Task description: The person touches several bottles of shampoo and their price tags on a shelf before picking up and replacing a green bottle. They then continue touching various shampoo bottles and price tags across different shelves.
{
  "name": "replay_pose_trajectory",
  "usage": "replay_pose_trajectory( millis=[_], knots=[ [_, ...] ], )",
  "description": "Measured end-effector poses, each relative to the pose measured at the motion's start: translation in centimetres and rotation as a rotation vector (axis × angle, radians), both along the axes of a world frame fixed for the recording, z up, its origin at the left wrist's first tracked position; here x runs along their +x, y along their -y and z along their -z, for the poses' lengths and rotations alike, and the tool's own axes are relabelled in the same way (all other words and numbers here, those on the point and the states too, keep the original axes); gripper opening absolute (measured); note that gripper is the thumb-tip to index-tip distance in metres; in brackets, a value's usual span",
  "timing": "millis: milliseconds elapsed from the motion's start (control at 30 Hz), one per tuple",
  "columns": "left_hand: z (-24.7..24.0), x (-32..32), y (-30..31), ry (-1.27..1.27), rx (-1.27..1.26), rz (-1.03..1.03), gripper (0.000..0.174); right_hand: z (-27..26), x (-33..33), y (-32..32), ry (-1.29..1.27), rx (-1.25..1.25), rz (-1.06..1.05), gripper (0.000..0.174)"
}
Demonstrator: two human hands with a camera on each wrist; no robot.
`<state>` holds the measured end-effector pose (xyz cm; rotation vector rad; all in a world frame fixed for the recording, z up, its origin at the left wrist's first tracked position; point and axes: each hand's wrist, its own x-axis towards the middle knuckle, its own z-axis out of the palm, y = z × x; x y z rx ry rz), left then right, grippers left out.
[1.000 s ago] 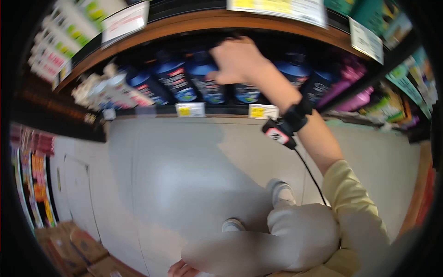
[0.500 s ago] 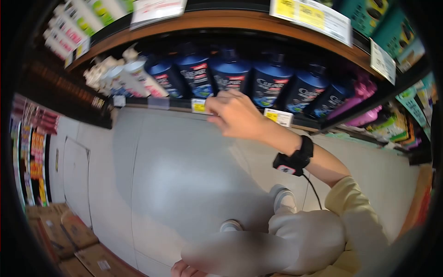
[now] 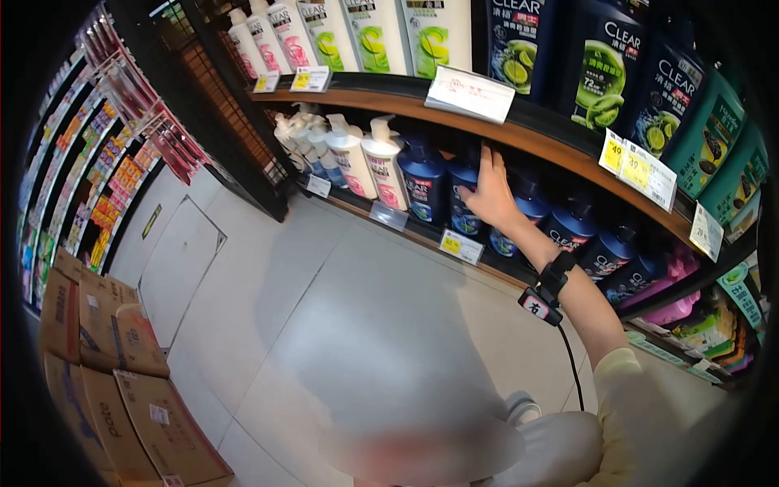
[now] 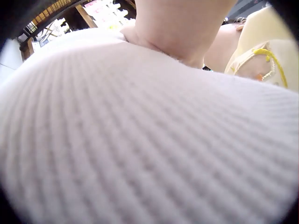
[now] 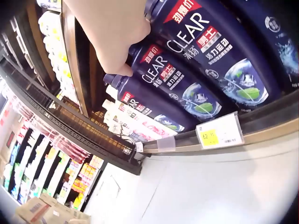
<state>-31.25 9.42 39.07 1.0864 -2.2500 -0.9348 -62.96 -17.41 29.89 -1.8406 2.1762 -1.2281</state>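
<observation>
My right hand (image 3: pixel 493 195) reaches into the lower shelf among dark blue pump bottles, its fingers straight and pointing up past the cap of one bottle (image 3: pixel 464 215). Seen in the right wrist view, the hand (image 5: pixel 114 28) comes down from the top, its thumb beside the caps of a middle bottle (image 5: pixel 180 88) and a smaller-looking one (image 5: pixel 145 109); whether it touches them, I cannot tell. Skin of my left hand (image 4: pixel 180 28) lies against pale ribbed fabric (image 4: pixel 140 126) in the left wrist view, its fingers hidden. The head view does not show that hand.
White pump bottles (image 3: pixel 383 166) stand left of the blue ones. A wooden shelf edge (image 3: pixel 560 146) with price tags (image 3: pixel 469 93) runs above; a lower price tag (image 3: pixel 461 246) hangs below. Cardboard boxes (image 3: pixel 101 349) are stacked on the floor at left.
The head view has turned, showing more of the upper shelf and the left side. My right hand has gone from in front of the lower shelf edge back up among the blue bottles.
</observation>
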Motion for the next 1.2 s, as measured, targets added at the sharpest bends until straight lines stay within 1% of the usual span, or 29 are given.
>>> replay_pose_trajectory(
  millis=[67, 133, 200, 267, 367, 467, 500, 600, 700, 800, 833, 867, 933, 1033, 1133, 1200],
  knots=[
    [-0.1, 0.2, 0.0, 0.005, -0.013, 0.004, 0.03, -0.3, 0.1, 0.0, -0.101, 0.026, 0.069, 0.09],
    [-0.2, 0.2, 0.1, 0.005, -0.018, 0.003, 0.03, -0.8, -0.1, 0.0, -0.16, 0.06, 0.094, 0.094],
    [-0.5, 0.3, -0.1, 0.021, 0.014, -0.009, 0.03, -0.1, -0.3, -0.1, -0.233, 0.103, 0.102, 0.1],
    [-0.5, 0.3, -0.2, 0.025, 0.025, -0.011, 0.03, -0.2, -0.2, 0.1, -0.29, 0.235, 0.157, 0.104],
    [-0.3, 0.2, -0.2, 0.023, 0.012, -0.006, 0.032, 0.2, -0.6, 0.0, -0.372, 0.237, 0.136, 0.107],
    [-0.4, 0.1, -0.2, 0.026, -0.007, -0.013, 0.033, -0.4, -0.3, -0.4, -0.35, 0.262, 0.137, 0.107],
    [-0.4, 0.1, -0.2, 0.024, -0.017, -0.022, 0.033, 0.0, -0.4, -0.3, -0.362, 0.186, 0.149, 0.109],
    [-0.5, 0.1, -0.3, 0.029, -0.019, -0.032, 0.033, -0.5, -0.2, -0.2, -0.249, 0.217, 0.169, 0.111],
    [-0.5, 0.2, -0.3, 0.022, -0.006, -0.034, 0.033, -0.5, -0.3, 0.1, -0.175, 0.146, 0.196, 0.105],
    [-0.7, 0.3, -0.5, 0.036, -0.022, -0.032, 0.031, 0.2, -0.8, 0.6, -0.279, 0.157, 0.212, 0.093],
    [-0.7, 0.3, -0.6, 0.037, -0.028, -0.028, 0.031, 0.0, -0.8, 0.5, -0.285, 0.182, 0.201, 0.086],
    [-0.6, 0.2, -0.6, 0.038, -0.035, -0.026, 0.03, -0.3, -0.6, 0.3, -0.305, 0.196, 0.219, 0.082],
    [-0.5, 0.1, -0.6, 0.033, -0.045, -0.026, 0.029, -0.5, -0.4, 0.3, -0.306, 0.218, 0.221, 0.081],
    [-0.5, -0.1, -0.6, 0.03, -0.052, -0.023, 0.027, 0.2, -0.8, 0.5, -0.338, 0.152, 0.204, 0.081],
    [-0.6, -0.3, -0.6, 0.038, -0.053, -0.024, 0.026, 0.1, -1.0, 0.6, -0.336, 0.205, 0.179, 0.083],
    [-0.6, -0.4, -0.6, 0.044, -0.051, -0.017, 0.026, 0.1, -0.9, 0.4, -0.339, 0.187, 0.179, 0.082]
  ],
)
